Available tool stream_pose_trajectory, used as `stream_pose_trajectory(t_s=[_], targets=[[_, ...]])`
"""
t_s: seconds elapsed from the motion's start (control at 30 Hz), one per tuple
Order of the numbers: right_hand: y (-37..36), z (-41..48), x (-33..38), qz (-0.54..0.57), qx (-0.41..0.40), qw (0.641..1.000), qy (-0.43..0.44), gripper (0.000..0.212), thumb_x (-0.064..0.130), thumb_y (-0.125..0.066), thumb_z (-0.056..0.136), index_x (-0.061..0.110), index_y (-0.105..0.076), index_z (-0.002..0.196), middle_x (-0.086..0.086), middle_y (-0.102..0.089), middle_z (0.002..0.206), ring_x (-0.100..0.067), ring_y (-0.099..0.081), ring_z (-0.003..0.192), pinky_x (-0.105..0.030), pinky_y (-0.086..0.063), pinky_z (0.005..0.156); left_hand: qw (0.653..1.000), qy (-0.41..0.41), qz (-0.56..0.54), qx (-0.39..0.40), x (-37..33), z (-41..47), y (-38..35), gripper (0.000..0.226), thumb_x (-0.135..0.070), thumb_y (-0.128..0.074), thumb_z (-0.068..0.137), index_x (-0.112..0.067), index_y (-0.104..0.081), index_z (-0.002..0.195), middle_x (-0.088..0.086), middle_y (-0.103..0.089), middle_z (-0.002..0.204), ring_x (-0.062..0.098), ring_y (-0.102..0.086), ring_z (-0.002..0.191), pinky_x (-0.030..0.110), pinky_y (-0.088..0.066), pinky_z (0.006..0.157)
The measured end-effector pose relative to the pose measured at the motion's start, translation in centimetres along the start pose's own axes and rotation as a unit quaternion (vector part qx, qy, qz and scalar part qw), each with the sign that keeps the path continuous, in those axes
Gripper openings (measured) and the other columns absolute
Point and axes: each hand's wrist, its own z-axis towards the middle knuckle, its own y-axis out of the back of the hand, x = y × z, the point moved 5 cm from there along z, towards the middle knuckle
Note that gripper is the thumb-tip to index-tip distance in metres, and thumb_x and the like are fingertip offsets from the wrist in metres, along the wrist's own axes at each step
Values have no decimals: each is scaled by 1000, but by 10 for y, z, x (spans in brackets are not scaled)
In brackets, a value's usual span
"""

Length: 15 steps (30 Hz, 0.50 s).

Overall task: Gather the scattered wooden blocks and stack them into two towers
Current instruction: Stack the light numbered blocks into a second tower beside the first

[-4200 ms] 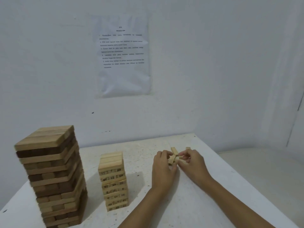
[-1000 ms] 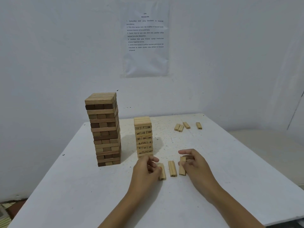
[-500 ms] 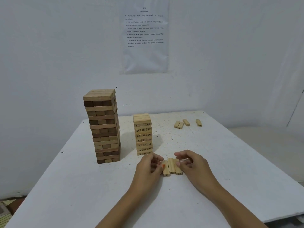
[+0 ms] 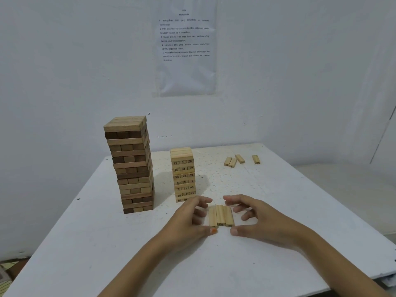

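Row of three pale blocks (image 4: 220, 215) lies side by side on the white desk (image 4: 278, 266), just before the numbered tower (image 4: 183, 174), with the taller brown tower (image 4: 130, 163) to its left. The left hand (image 4: 188, 219) curls its fingers (image 4: 200, 212) against the row's left side, thumb at the near end; the right hand (image 4: 261, 221) curls its fingers just beside the right edge, contact unclear.

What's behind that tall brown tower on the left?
Only white wall shows above and beside the tall brown tower. The table strip directly behind it is hidden by the tower.
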Motion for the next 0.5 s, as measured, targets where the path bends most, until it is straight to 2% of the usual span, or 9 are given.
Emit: stream_pose_trajectory(t_s=[0.1, 0.23, 0.37, 0.5], targets=[[-4, 6, 1, -14, -14, 999, 26, 68, 41, -83, 71, 54, -48, 127, 25, -56, 125, 1, -50, 113, -19, -46, 92, 999, -11, -28, -24, 0, 1, 1, 52, -13, -79, 75, -31, -53, 118, -9, -55, 109, 6, -55, 96, 12, -48, 77], [-6, 12, 4, -24, -39, 998, 46, 65, 34, -84, 72, 48, -51, 125, 23, -60, 119, 3, -52, 109, -13, -43, 86, 998, -17, -50, -45, 0, -1, 0, 50, -11, -81, 73, -28, -58, 113, -7, -59, 105, 7, -58, 91, 16, -51, 78], [-5, 15, 5, -15, -51, 997, 57, 65, 28, -86, 70, 41, -54, 125, 16, -63, 116, 1, -55, 105, -14, -44, 83, 995, -27, -67, -63, 4, -2, 0, 47, -13, -83, 70, -27, -61, 108, -5, -61, 103, 9, -60, 90, 23, -54, 80], [-5, 16, 5, -13, -53, 997, 59, 70, 29, -87, 69, 41, -52, 129, 18, -63, 115, 0, -55, 105, -15, -46, 83, 994, -30, -64, -80, 6, -2, -1, 47, -15, -85, 68, -27, -61, 106, -7, -62, 100, 8, -61, 87, 25, -55, 80]])
